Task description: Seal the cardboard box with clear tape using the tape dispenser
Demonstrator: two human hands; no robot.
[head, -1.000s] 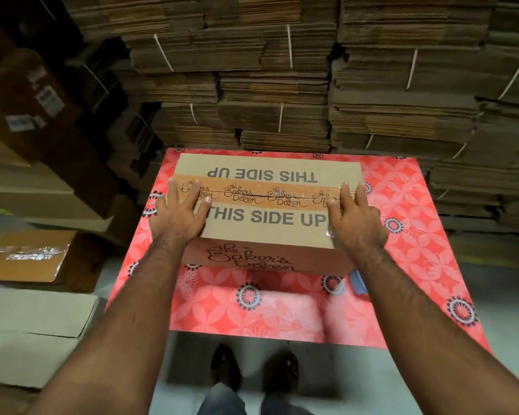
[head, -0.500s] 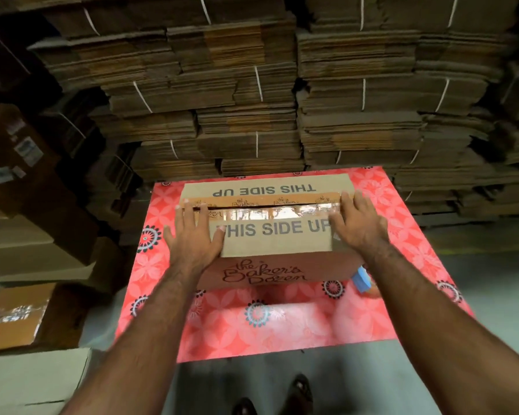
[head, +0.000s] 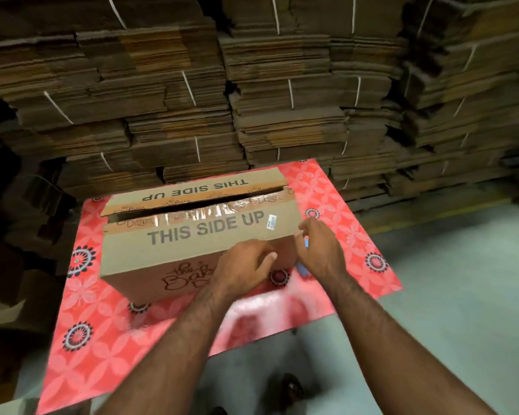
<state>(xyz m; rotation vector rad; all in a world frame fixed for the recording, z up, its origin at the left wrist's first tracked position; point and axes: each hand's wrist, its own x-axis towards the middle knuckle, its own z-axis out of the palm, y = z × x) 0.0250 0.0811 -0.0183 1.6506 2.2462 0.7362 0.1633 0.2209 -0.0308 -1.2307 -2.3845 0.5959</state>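
Now the cardboard box (head: 198, 235) is sitting on the red floral tabletop (head: 108, 333), turned a little so its near right corner is pointing toward the person. Its two top flaps, each printed "THIS SIDE UP", are standing slightly apart, with a dark gap running between them. A strip of shiny clear tape (head: 198, 212) is glinting along the inner edge of the near flap, crinkled in places. A small white barcode sticker (head: 271, 222) is sitting near the right end of that flap.

The left hand (head: 246, 266) is hovering in front of the box's near face, low by the right corner, covering part of the "Baker's Dozen" lettering; the fingers are curling loosely and gripping nothing that can be seen. The right hand (head: 321, 250) is sitting just beside the box's right corner, fingers relaxed and slightly spread, holding nothing. Whether either hand is actually touching the cardboard cannot be told.

A bit of something blue (head: 302, 269) is peeking out between the two hands at the right foot of the box; too little is showing to name it.

Behind the tabletop, bundles of flattened cardboard (head: 282, 100) tied with white string are piling high. Below, grey floor (head: 462, 295) is showing.
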